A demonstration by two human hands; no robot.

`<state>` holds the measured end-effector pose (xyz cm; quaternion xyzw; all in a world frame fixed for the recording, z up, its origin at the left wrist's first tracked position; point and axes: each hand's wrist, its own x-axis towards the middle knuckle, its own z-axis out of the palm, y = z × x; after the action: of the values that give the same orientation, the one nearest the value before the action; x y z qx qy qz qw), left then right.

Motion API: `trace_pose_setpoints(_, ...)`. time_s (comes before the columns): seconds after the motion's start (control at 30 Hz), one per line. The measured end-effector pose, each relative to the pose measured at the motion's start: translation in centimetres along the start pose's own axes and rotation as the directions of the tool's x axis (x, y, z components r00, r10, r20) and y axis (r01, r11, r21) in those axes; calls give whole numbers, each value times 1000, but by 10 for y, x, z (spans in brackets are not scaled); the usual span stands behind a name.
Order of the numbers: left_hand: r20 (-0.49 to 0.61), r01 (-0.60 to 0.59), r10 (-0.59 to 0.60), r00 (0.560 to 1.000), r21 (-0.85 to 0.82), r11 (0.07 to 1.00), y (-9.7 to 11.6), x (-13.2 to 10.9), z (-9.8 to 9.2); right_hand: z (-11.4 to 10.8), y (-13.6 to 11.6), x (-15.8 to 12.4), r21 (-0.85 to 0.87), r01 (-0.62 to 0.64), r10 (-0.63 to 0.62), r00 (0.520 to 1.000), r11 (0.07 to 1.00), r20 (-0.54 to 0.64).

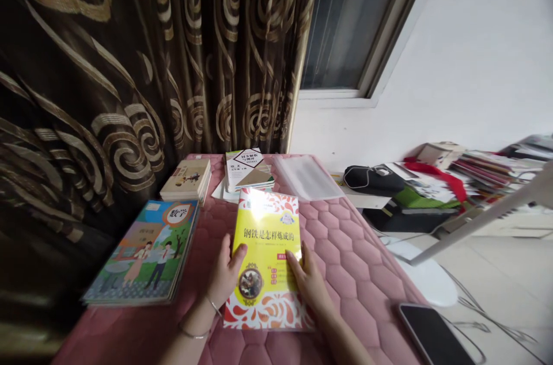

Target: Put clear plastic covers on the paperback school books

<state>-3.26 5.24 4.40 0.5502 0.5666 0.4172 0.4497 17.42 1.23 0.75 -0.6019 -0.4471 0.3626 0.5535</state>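
A yellow book (pixel 268 250) with red and white patterned bands and a round picture on its cover is between my two hands, above the pink quilted surface. My left hand (pixel 225 273) grips its left edge, thumb on the cover. On the opposite edge, my right hand (pixel 309 278) also has its thumb over the front. The fingers behind the book are hidden. To the left lies a stack of blue-green illustrated textbooks (pixel 147 255). Behind it sits a pile of beige books (pixel 185 178). White and brown workbooks (pixel 246 169) are stacked beyond the yellow book.
Clear plastic sheets (pixel 306 178) lie at the back right of the pink quilted surface (pixel 345 250). A dark phone (pixel 432 333) rests at the front right edge. A patterned curtain (pixel 207 54) hangs behind. Right of the surface are a lamp base (pixel 425 281), cables and piled papers.
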Motion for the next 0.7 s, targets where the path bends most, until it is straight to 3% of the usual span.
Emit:
trace_pose_setpoints(0.07,-20,20,-21,1000,-24,1000,-1,0,-4,-3,-12,-1,199,-174,136,972,964,190)
trace_pose_setpoints(0.17,-47,73,-76,996,-55,996,-1,1,-7,-6,-28,-5,359,-390,237,885,848,401)
trace_pose_setpoints(0.27,-69,142,-148,987,-88,986,-1,1,-9,-10,-40,-7,435,-473,256,846,766,468)
trace_pose_setpoints(0.37,-77,196,-207,975,-131,972,0,2,-7,-17,-53,-3,423,-477,254,838,770,483)
trace_pose_setpoints(0.47,23,204,-207,978,-297,933,2,7,1,-26,-74,8,347,-332,178,896,877,407)
trace_pose_setpoints(0.53,131,171,-126,983,-441,881,6,13,8,-32,-95,15,244,-137,56,949,960,310)
trace_pose_setpoints(0.6,205,180,-84,975,-512,840,14,23,11,-37,-115,18,32,101,-106,967,994,232)
trace_pose_setpoints(0.63,242,218,-102,965,-523,824,19,29,10,-39,-124,17,-117,219,-191,959,969,208)
trace_pose_setpoints(0.7,339,308,-141,930,-513,801,30,41,1,-42,-135,13,-420,428,-369,903,800,218)
